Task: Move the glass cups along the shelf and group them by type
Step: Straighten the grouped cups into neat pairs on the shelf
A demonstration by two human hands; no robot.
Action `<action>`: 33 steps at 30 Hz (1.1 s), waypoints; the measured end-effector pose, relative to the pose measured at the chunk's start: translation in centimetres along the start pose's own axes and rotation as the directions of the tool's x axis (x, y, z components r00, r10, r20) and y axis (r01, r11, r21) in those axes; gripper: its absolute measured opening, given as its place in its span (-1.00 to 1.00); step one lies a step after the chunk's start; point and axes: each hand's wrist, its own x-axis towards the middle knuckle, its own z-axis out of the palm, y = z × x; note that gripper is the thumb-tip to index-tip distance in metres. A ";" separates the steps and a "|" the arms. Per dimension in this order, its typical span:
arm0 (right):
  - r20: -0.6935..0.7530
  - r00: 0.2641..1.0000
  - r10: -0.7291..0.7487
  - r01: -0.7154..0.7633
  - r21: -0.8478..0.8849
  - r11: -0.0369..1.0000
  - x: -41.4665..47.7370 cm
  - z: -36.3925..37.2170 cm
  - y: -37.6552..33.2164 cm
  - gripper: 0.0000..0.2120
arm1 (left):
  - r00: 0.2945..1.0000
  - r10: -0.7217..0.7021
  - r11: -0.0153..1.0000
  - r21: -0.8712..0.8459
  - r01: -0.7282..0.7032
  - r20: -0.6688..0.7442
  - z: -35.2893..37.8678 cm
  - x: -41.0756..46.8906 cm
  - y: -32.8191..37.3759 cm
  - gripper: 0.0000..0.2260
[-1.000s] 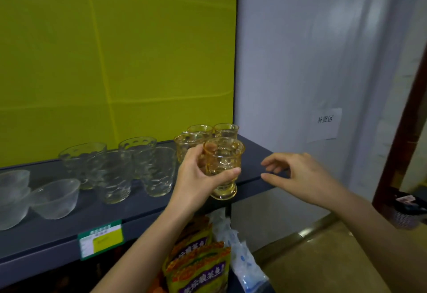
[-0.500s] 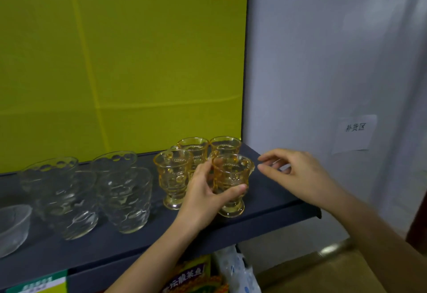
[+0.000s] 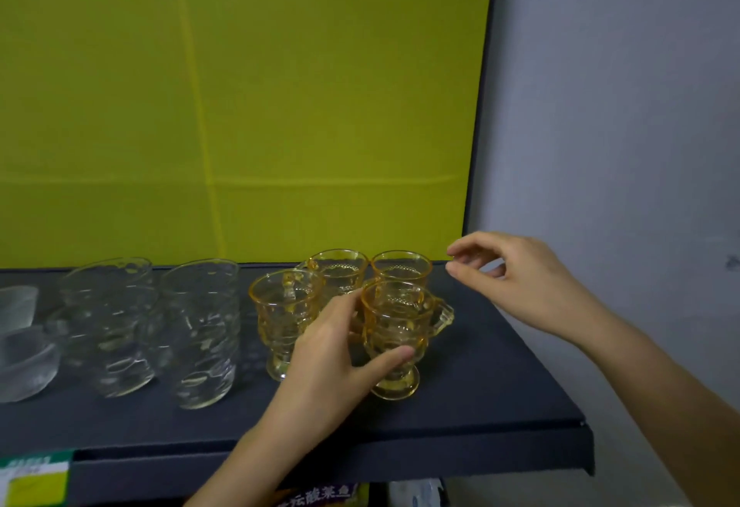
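Lighting: dim, even, indoor; source not visible. Green-yellow backdrop (image 3: 240,106) brightest toward 12 o'clock, darker at 9 o'clock. Dark shelf (image 3: 480,386) swallows shadows; none sharply cast. Glare: small soft highlights on the clear tumblers (image 3: 200,330) and amber cups (image 3: 394,330) only. Focus: soft throughout; clear glassware at 9 o'clock smeared, edges doubled. Distortion: wide-angle bowing, backdrop edge leaning at 1 o'clock, shelf front curving toward 4 o'clock.

frosted bowls (image 3: 20,350) cropped left, shelf label (image 3: 34,480) blurred
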 end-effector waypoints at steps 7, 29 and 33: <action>0.173 0.977 -0.125 0.109 0.101 0.989 3.0 0.7 1.8 -0.72 | 0.995 -0.031 0.989 0.143 0.044 -0.095 -3.3 -1.2 2.4 -0.49; 0.549 0.825 -0.131 -0.042 0.290 0.956 7.0 2.3 2.3 -0.36 | 0.748 -0.300 0.940 0.317 0.125 0.592 -7.4 11.7 -1.6 -0.36; 0.499 0.861 -0.097 -0.038 0.254 0.966 7.1 2.6 2.3 -0.39 | 0.768 -0.280 0.939 0.330 0.095 0.576 -7.3 12.1 -2.0 -0.38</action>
